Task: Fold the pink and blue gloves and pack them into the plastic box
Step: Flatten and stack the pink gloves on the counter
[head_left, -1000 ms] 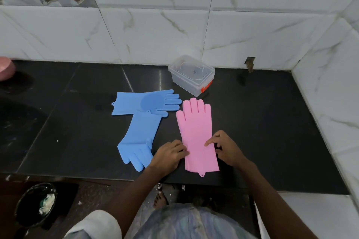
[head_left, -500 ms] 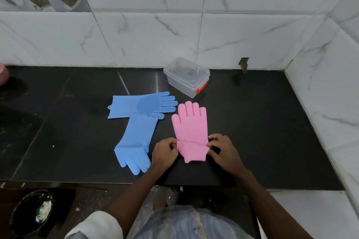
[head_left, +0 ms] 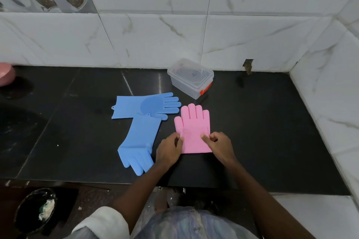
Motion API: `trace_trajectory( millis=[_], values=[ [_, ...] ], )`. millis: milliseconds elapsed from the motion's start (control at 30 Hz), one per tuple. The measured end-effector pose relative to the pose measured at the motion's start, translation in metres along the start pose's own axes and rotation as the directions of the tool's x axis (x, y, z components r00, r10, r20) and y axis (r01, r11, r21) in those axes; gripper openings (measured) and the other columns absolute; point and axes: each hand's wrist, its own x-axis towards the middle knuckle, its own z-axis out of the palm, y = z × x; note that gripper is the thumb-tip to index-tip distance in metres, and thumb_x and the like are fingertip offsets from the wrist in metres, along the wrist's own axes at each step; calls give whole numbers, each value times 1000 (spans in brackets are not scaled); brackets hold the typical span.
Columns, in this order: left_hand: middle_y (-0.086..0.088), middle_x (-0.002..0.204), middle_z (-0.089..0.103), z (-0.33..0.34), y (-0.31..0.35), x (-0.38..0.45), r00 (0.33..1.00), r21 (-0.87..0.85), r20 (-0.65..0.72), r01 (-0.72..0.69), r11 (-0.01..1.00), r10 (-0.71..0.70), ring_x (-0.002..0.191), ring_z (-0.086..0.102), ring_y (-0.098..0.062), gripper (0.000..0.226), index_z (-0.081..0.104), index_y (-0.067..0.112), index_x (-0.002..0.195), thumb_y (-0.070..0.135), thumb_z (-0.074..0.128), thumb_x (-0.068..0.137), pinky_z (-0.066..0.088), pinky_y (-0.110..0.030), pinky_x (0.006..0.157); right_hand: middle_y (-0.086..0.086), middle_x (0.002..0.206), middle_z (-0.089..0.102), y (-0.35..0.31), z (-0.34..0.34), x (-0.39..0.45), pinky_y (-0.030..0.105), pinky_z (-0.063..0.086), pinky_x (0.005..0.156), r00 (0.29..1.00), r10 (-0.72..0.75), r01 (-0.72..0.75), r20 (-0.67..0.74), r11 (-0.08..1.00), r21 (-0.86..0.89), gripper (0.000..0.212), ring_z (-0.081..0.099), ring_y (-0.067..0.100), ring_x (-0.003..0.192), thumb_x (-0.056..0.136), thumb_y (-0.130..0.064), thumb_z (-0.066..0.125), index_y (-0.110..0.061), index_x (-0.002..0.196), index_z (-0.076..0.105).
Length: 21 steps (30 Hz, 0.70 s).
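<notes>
Pink glove (head_left: 194, 128), cuff doubled over: first fold in hand. Left hand (head_left: 168, 151) and right hand (head_left: 220, 146) pinch its folded edges. Plastic box (head_left: 191, 78) beyond, lid apparently on; next, likely a second fold.

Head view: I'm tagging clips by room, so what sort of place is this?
Probably a home kitchen: a black stone counter, marble-look wall tiles and scrubbing gloves laid out.

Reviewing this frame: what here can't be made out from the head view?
- Pink object: cut off by the left edge, identity unclear.
- Plastic box: the mark on its lid is too small to read.
- Pink glove: the folded cuff's corners hidden under left hand and right hand.
</notes>
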Motion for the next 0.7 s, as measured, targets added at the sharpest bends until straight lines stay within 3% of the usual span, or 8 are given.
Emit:
trace_trajectory(
  millis=[100, 200, 300, 400, 467, 567, 633, 700],
  values=[
    [7, 82, 65, 1, 1, 2, 1000, 2, 10, -3, 1000, 3, 76, 64, -15, 30, 63, 20, 98, 45, 48, 108, 44, -29, 60, 5, 80, 64, -1, 4, 1, 40, 56, 72, 1000, 10, -10, -10, 998, -68, 33, 63, 21, 75, 91, -36, 76, -11, 77, 62],
    [6, 82, 64, -4, -5, 1, 991, -44, 95, -95, 994, 99, 76, 61, -13, 17, 57, 24, 94, 37, 56, 105, 46, -31, 63, -1, 87, 65, 4, -5, -1, 29, 53, 71, 992, -100, 100, 74, 995, 10, 22, 64, 17, 80, 85, -17, 83, -24, 76, 64],
    [15, 87, 65, -10, -15, -3, 913, -131, 266, -283, 950, 309, 86, 60, -9, 24, 60, 27, 87, 5, 69, 85, 48, -30, 81, -3, 104, 66, 16, -30, -2, 28, 51, 88, 907, -237, 229, 348, 971, 65, 37, 65, 12, 99, 73, 4, 82, -31, 73, 71],
    [9, 103, 76, -14, -21, -2, 847, -168, 356, -358, 918, 395, 106, 67, -7, 36, 76, 16, 81, -13, 60, 66, 42, -21, 105, -7, 122, 60, 19, -51, 2, 18, 41, 99, 797, -173, 272, 578, 958, -89, 43, 54, 5, 118, 73, 15, 65, -24, 80, 82],
    [6, 107, 77, -17, -21, 1, 847, -170, 365, -347, 922, 386, 110, 67, -6, 44, 81, 13, 83, -17, 55, 66, 41, -17, 106, -9, 124, 59, 8, -54, 7, 17, 39, 100, 777, -123, 293, 618, 939, -181, 58, 52, 5, 121, 72, 22, 48, -23, 81, 83],
    [13, 102, 77, -15, -13, 1, 913, -119, 295, -256, 959, 281, 102, 64, -7, 47, 83, 19, 92, -13, 51, 80, 53, -32, 101, -3, 110, 74, -17, -38, 9, 28, 50, 101, 853, -209, 380, 479, 877, -294, 52, 62, 9, 103, 81, 19, 48, -16, 87, 85],
    [12, 105, 74, -10, -4, 0, 969, -76, 139, -196, 978, 205, 99, 60, -6, 37, 81, 23, 97, -4, 56, 91, 56, -33, 95, -1, 108, 76, -36, -15, 12, 35, 52, 104, 901, -293, 401, 320, 845, -354, 37, 62, 12, 102, 90, 8, 58, -17, 97, 84],
    [1, 112, 71, -7, 3, 4, 995, -146, -36, -93, 985, 89, 98, 62, -11, 27, 75, 17, 106, -1, 63, 91, 57, -34, 93, 1, 116, 75, -59, 11, 17, 34, 51, 107, 910, -312, 392, 275, 864, -316, 29, 63, 15, 110, 94, 0, 66, -17, 111, 82]
  ],
)
